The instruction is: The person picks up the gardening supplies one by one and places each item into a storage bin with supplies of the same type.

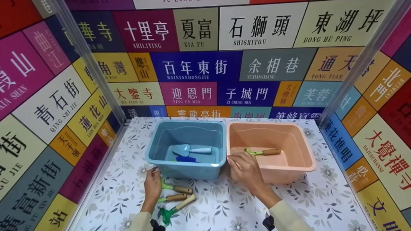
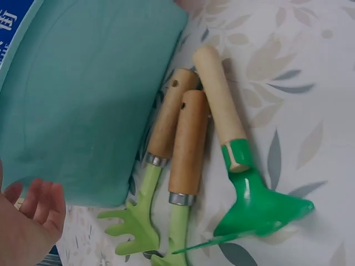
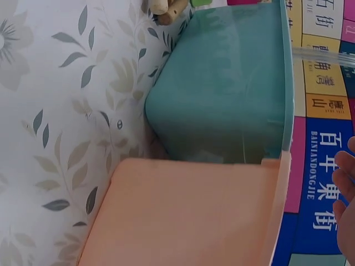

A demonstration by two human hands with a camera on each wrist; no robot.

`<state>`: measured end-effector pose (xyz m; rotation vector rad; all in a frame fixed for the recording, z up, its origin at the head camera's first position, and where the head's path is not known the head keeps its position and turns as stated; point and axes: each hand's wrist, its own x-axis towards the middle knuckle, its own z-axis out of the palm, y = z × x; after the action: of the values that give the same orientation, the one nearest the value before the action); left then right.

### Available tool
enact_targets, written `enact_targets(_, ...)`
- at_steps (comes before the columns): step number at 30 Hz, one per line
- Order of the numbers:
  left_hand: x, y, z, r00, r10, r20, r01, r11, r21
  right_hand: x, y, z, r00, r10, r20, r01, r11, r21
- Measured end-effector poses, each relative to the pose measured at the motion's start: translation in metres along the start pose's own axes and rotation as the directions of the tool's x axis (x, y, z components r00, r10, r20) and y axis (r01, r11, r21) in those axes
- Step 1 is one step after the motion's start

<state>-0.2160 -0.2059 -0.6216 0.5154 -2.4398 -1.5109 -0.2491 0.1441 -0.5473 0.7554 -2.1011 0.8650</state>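
Observation:
My left hand is by the front left corner of the blue bin, fingers loosely bent with nothing in them. Beside it on the table lie a light green hand rake, a second light green tool with a wooden handle, and a darker green tool with a pale handle. Over the front left corner of the peach bin hovers my right hand, its fingers slightly bent and holding nothing. Inside the peach bin lies a green tool with a wooden handle.
A light blue trowel and a dark blue piece lie in the blue bin. Both bins stand side by side on a leaf-patterned table. Lettered panels enclose the table at the back and sides.

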Motion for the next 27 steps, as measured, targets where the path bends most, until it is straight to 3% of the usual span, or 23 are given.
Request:
enact_targets(8,-0.011,-0.004,0.006,0.996,0.057,0.062,-0.060,0.997,0.049,-0.011,0.017,-0.027,0.998,0.064,-0.008,-0.064,0.997,-0.040)
enact_targets(14,-0.022,-0.005,0.012,0.977,0.113,0.181,-0.132,0.987,0.093,-0.026,0.033,-0.048,0.991,0.122,-0.054,-0.125,0.990,-0.064)
enact_targets(20,-0.029,-0.005,0.019,0.959,0.090,0.268,-0.134,0.979,0.152,-0.037,0.048,-0.069,0.982,0.172,-0.084,-0.181,0.976,-0.120)
enact_targets(22,-0.029,-0.005,0.021,0.947,0.069,0.315,-0.126,0.978,0.165,-0.040,0.053,-0.077,0.978,0.190,-0.088,-0.201,0.969,-0.141)
enact_targets(27,-0.027,-0.008,0.023,0.895,0.057,0.443,-0.146,0.975,0.168,-0.045,0.066,-0.094,0.970,0.224,-0.097,-0.238,0.953,-0.189)
